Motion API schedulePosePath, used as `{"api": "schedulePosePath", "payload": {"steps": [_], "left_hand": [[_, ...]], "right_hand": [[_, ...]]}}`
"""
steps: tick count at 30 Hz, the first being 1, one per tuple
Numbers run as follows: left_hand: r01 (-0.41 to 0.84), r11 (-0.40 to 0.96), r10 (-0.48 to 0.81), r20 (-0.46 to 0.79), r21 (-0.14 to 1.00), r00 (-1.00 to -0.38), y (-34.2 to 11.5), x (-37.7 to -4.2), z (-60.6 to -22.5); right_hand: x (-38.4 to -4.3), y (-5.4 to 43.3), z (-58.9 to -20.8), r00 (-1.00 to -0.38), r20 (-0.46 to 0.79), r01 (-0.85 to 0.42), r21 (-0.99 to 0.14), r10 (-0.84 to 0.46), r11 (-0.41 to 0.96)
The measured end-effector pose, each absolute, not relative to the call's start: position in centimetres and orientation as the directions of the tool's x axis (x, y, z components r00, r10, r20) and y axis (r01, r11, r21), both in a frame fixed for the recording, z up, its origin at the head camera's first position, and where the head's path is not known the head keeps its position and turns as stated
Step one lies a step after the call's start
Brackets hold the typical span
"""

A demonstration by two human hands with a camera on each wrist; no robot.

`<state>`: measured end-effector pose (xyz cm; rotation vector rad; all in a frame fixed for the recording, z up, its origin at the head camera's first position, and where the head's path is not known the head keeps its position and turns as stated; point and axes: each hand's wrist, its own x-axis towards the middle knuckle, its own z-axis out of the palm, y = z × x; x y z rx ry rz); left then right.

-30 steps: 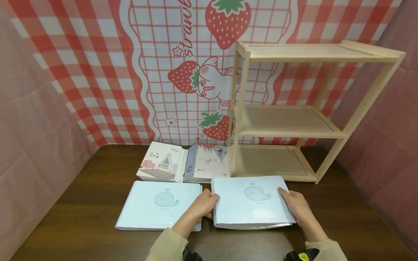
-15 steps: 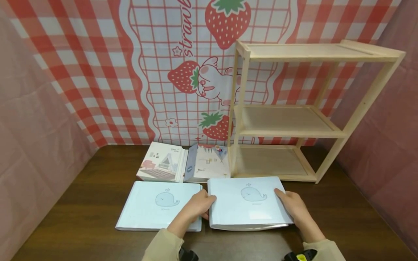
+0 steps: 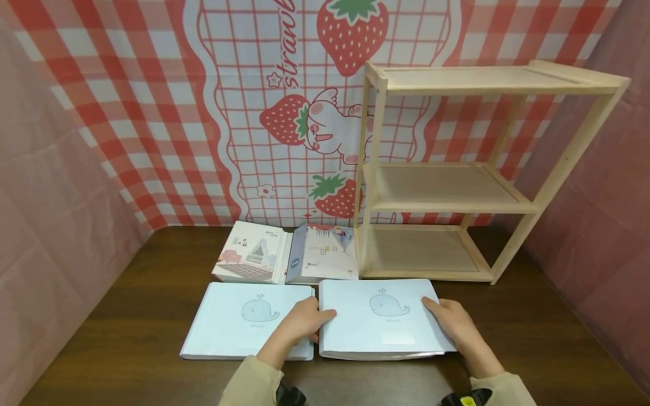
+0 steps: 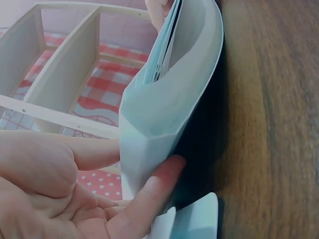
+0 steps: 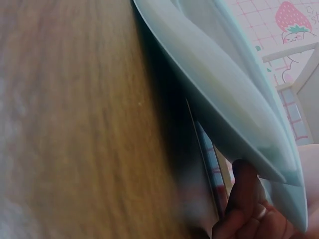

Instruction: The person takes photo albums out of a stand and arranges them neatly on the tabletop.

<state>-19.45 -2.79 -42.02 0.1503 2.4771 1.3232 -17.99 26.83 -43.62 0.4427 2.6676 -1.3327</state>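
Both hands hold a pale blue folder (image 3: 378, 332) with a whale drawn on its cover. My left hand (image 3: 303, 321) grips its spine side, thumb on the cover and fingers underneath. On the opposite edge, my right hand (image 3: 454, 324) pinches the covers between thumb and fingers. The wrist views show the lower cover sagging away from the pages, with a dark gap between the folder (image 4: 164, 109) and the wooden table. A matching whale folder (image 3: 228, 321) lies flat to the left, partly hidden under my left wrist.
Behind the folders lie two stacks of illustrated books, a left stack (image 3: 249, 254) and a right stack (image 3: 327, 254). A three-tier wooden shelf (image 3: 452, 208) stands at the back right of the brown table (image 3: 117, 316). A checked strawberry cloth (image 3: 152, 113) hangs behind.
The held folder has moved left, closer to the other folder, and slightly toward the table's front. Both hands have moved along with it, still gripping its two sides.
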Motion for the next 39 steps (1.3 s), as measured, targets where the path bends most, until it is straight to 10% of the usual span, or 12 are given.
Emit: {"api": "schedulePosePath", "payload": {"steps": [39], "left_hand": [[0.096,0.765,0.190,-0.081,0.637,-0.978,-1.5,-18.7,-41.9]], "right_hand": [[-17.8,27.0,-43.3,-0.960,-0.248,0.257,-0.595,0.131,0.761]]}}
